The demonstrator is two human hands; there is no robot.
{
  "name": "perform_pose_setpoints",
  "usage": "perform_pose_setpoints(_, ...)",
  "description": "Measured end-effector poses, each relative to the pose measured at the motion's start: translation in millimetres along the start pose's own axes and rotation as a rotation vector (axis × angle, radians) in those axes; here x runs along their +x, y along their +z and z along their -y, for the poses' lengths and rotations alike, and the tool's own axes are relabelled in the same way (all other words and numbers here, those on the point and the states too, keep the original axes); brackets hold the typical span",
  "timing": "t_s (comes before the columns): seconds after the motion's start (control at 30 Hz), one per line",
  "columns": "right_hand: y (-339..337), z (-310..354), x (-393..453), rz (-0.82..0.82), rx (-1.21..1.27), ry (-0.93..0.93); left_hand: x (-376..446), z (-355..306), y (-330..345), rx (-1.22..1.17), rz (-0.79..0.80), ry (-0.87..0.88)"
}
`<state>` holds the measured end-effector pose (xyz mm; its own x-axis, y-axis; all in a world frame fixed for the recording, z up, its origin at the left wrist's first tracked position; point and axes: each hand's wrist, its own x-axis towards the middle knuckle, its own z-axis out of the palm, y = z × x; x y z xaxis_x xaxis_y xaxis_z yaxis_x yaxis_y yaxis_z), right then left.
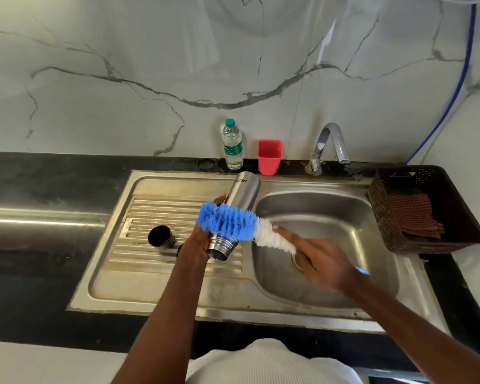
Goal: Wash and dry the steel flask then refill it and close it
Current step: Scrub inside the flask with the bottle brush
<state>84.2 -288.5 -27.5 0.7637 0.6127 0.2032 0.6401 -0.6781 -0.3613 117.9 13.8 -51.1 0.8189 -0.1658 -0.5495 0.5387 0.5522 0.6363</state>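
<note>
Nearest: right hand (326, 260) grasps bottle brush (233, 224), bristles across steel flask (234, 214); left hand (203, 239) grips flask, mouth toward person, over drainboard (139, 217). Risk: wet flask slipping, striking cap (161, 238); tap (330, 145) beyond

Arms: both forearms bare, no sleeves showing
Left hand (198, 241): bare, no glove
Right hand (320, 260): bare, no glove
Garment (269, 364): white, finely ribbed knit, on the torso below the sink (178, 297)
</note>
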Motion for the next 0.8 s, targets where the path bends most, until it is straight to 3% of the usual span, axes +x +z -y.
perform_pose_setpoints(0.1,3,-12,24,-0.102,0.099,0.327,-5,0,14,-0.141,0.146,-0.079)
perform_pose_setpoints(0.17,1,-14,36,-0.109,0.181,0.444,-7,0,21,-0.238,0.164,-0.119)
perform_pose_setpoints(0.3,0,-5,21,0.021,0.08,0.253,-4,0,15,-0.2,0.158,-0.132)
perform_pose_setpoints(0.43,4,4,6,0.055,-0.071,0.057,-5,3,12,-0.132,0.03,-0.073)
perform_pose_setpoints(0.6,-1,-14,46,0.056,-0.018,0.539,-7,-1,19,-0.151,0.263,-0.19)
perform_pose_setpoints(0.8,-9,-21,32,-0.001,0.145,0.612,-3,-4,15,-0.17,0.27,-0.185)
